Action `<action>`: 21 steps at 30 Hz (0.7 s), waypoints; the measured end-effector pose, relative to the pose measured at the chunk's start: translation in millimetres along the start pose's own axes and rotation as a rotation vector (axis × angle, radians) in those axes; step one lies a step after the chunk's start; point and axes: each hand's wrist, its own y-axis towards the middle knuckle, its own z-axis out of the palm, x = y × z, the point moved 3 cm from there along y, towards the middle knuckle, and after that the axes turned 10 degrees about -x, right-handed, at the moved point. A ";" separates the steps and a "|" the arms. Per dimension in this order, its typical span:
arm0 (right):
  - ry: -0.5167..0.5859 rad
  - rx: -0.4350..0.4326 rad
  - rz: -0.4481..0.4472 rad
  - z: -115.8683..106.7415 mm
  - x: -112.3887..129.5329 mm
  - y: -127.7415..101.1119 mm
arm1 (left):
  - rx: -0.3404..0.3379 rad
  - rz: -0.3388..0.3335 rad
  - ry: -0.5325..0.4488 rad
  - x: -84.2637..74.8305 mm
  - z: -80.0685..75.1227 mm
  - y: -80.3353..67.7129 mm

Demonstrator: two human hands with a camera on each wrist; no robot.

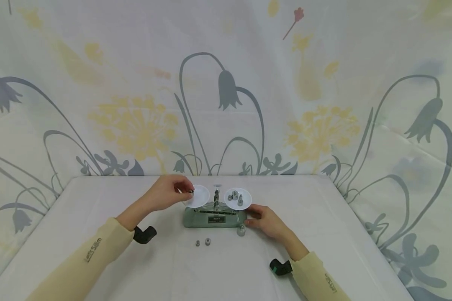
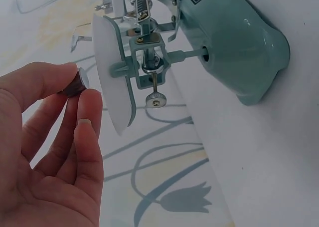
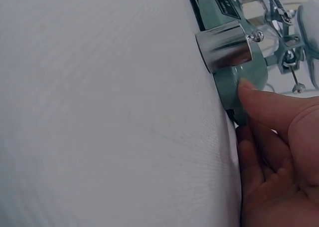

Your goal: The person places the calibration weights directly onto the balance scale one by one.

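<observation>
Right now the weight (image 2: 77, 83), a small grey cylinder, sits pinched in my left fingers (image 2: 89, 107), their tips narrowed to its width; it is just over the near side of the left pan (image 1: 200, 196), apart from the dish in the left wrist view. That pan belongs to the green scale (image 1: 197, 222), which stands upright in front of me with its dark plate (image 1: 216, 220) facing my way. My right fingers (image 3: 249, 157) are at the other end of its base: the thumb lies against the front of that end and the rest curl in behind the corner, though what they touch back there is hidden. Above them, the right pan (image 1: 230, 205) carries a few small weights (image 1: 235, 194) grouped close together. A bigger, shiny weight (image 3: 227, 47) with a knob stands on the surface (image 1: 165, 271), right in front of the base near my right thumb. Nearer to me, two little weights (image 1: 208, 241) stand side by side with a gap between them. My pale yellow sleeves (image 1: 83, 259) reach in from both sides, a black piece (image 1: 145, 235) beside each cuff, and a flower-printed cloth (image 1: 226, 138) hangs behind the surface.
</observation>
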 end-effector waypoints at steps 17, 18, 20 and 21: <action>-0.014 0.017 0.018 -2.3 -0.7 1.3 | 0.092 0.038 0.066 -2.4 9.8 16.9; -0.009 0.020 0.017 -2.3 -0.7 1.7 | 0.094 0.040 0.073 -3.1 9.6 17.5; -0.002 0.026 0.016 -2.2 0.2 2.5 | 0.096 0.035 0.085 -4.4 8.9 18.5; 0.000 0.027 0.010 -2.1 1.0 2.8 | 0.099 0.032 0.090 -4.5 8.7 19.3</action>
